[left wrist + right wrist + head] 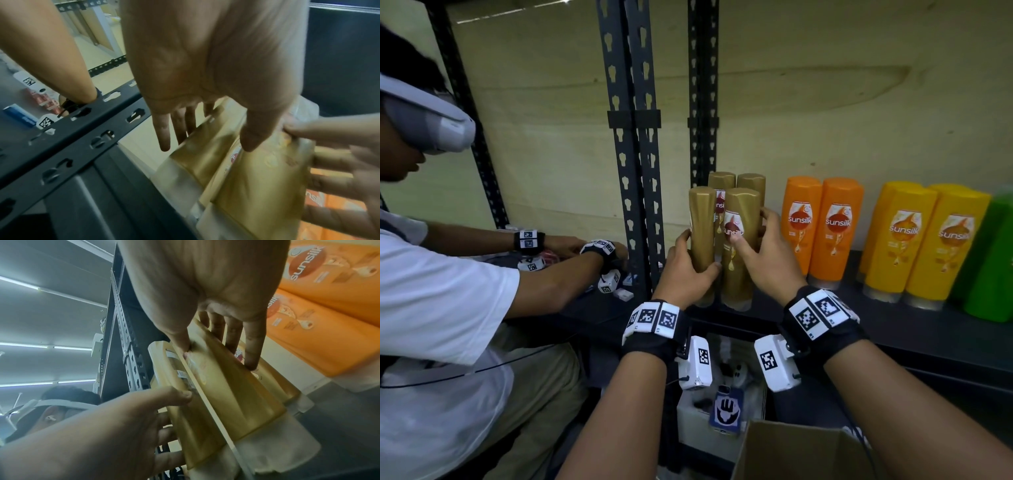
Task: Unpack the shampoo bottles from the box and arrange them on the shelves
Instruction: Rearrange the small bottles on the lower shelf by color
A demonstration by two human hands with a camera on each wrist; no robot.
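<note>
On the dark shelf (893, 329), 4 gold shampoo bottles (739, 246) stand upright in a tight block just right of the black slotted upright (635, 164). The left hand (685, 270) has its fingers clamped round the front-left gold bottle (702, 240), and the right hand (767, 253) grips the front-right one, thumb on the label and fingers curled behind. Further right of the upright stand 2 orange bottles (822, 226), then 2 yellow bottles (924, 240), then a green one (993, 260) at the frame edge. So much of the stocking looks done (these 2 seem to need only squaring up). Below the shelf a cardboard box (791, 452) is open; its contents are hidden, so what remains cannot be told.
</note>
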